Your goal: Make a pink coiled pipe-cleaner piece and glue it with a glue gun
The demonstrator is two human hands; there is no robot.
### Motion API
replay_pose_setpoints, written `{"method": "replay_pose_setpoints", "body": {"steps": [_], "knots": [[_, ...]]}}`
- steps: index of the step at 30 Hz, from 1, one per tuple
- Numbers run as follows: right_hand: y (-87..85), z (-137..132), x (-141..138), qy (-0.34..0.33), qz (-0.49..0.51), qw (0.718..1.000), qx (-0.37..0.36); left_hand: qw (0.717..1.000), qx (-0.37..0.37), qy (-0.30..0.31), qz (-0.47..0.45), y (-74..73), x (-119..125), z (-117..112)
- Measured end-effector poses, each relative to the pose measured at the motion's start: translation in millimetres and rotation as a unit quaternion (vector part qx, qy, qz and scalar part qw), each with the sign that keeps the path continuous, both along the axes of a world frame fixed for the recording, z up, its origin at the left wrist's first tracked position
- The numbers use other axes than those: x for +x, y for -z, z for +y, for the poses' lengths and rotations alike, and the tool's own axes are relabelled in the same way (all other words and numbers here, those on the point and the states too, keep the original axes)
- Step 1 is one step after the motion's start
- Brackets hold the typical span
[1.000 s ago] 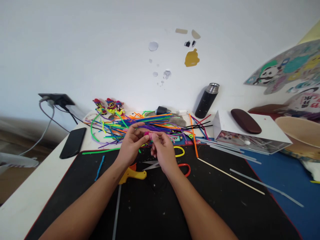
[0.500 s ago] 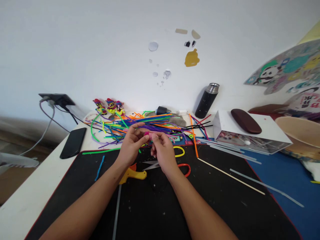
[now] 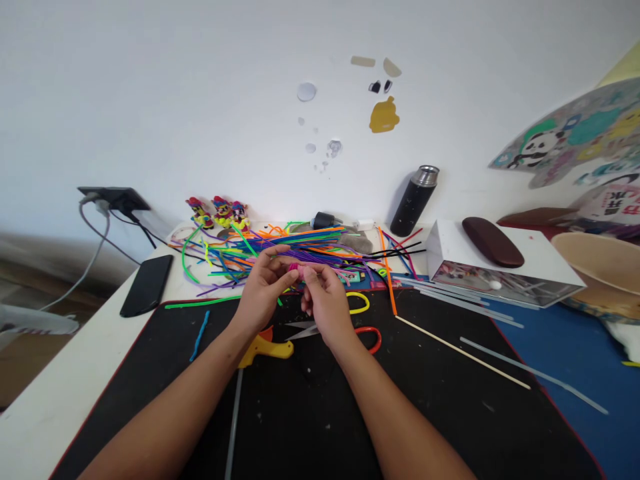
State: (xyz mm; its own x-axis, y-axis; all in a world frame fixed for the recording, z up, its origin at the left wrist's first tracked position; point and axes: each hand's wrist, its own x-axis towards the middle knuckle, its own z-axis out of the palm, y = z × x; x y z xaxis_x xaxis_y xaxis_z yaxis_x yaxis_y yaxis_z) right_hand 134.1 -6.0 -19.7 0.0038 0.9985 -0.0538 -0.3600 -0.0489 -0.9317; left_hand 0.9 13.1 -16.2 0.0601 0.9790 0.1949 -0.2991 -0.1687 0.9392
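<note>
White wall (image 3: 225, 100) is rising beyond the fingers (image 3: 273, 251). Between the fingertips, a small pink piece (image 3: 295, 267) is sitting, with the left hand (image 3: 260, 287) and the right hand (image 3: 329, 303) both pinching it. Just past the fingers, colourful pipe cleaners (image 3: 320, 251) are lying heaped. Below them, open scissors (image 3: 306, 329) and a yellow glue gun (image 3: 270, 347) are resting on a black mat (image 3: 310, 427). Farther off, figurines (image 3: 223, 212) are standing leftward, a dark flask (image 3: 413, 207) rightward.

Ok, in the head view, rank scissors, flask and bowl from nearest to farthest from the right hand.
1. Scissors, partly hidden by the right hand.
2. Flask, back right, near the wall.
3. Bowl, at the far right edge.
</note>
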Motion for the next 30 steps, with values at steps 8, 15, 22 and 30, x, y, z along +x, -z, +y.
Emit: {"method": "replay_pose_setpoints", "body": {"steps": [8,15,22,30], "knots": [[-0.2,-0.3,-0.3,0.002,-0.005,1.0,-0.003,1.0,0.003,0.004,-0.006,0.5,0.4,0.0],[0.4,-0.3,-0.4,0.005,-0.004,1.0,-0.003,1.0,0.001,0.002,-0.002,0.2,0.4,0.3],[0.4,0.1,-0.8,0.006,-0.01,1.0,-0.002,1.0,0.008,-0.001,0.001,2.4,0.3,0.9],[1.4,1.0,0.1,0.004,-0.013,1.0,-0.005,1.0,0.007,-0.004,0.002,3.9,0.4,-0.2]]}}
